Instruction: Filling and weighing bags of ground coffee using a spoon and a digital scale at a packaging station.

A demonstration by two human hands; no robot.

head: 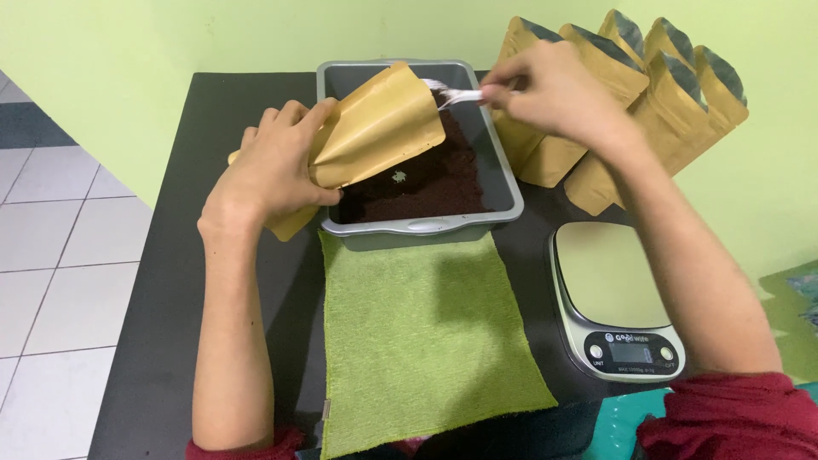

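My left hand [271, 166] grips a tan paper pouch [375, 128] and tilts its mouth over a grey metal tray [507, 183] that holds dark brown ground powder [430, 175]. My right hand [550, 89] pinches the handle of a clear plastic spoon [450, 94], whose bowl sits at the pouch's open mouth above the powder. Both hands hover over the far part of the black table [204, 281].
Several upright tan pouches [648, 94] stand in a row at the back right, against the green wall. A silver kitchen scale [615, 298] sits at the right. A green cloth [422, 332] lies in front of the tray. Tiled floor drops away to the left.
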